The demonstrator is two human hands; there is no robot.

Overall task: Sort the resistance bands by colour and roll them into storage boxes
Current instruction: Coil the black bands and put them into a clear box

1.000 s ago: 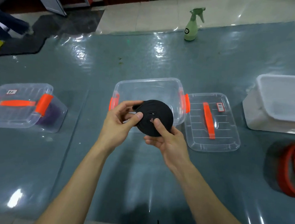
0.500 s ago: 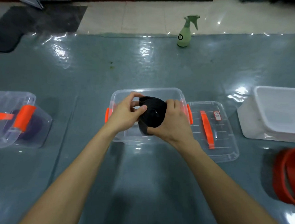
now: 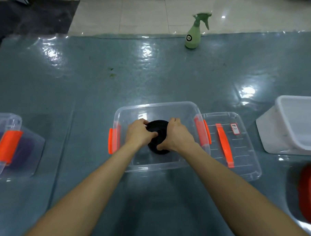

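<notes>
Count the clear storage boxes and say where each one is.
2. The open box sits in the centre; the lidded box at the left edge, partly cut off. More may lie out of frame.

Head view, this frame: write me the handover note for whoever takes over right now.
Left hand and right hand both grip the rolled black band inside the open clear box; its lid lies beside it, right.
Done: black band rolled; purple band in the closed box, left.
Left: release, fit lid, roll the red bands at far right.
</notes>
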